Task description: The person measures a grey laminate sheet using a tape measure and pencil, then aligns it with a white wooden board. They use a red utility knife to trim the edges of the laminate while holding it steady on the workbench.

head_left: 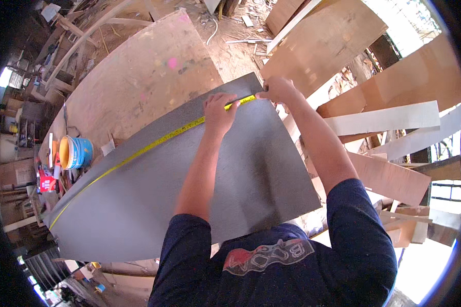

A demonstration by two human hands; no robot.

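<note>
**Grey sheet, yellow tape along its far edge**

Grey sheet (189, 189) lies across the plywood bench (138, 77), overhanging toward 3 o'clock. Left hand (219, 112) presses flat on the tape (153, 145); right hand (277, 90) pinches its end at the 1 o'clock corner. Bucket (76, 152) stands near the 9 o'clock edge.

A long, worn plywood workbench (138, 77) stained with pink paint spots runs across a cluttered woodshop. Sawdust and offcuts litter the dirt floor (230, 46). Brown plywood sheets (322, 41) and pale planks (384, 118) lean at the right, where daylight enters through a bright opening (410, 20).
</note>
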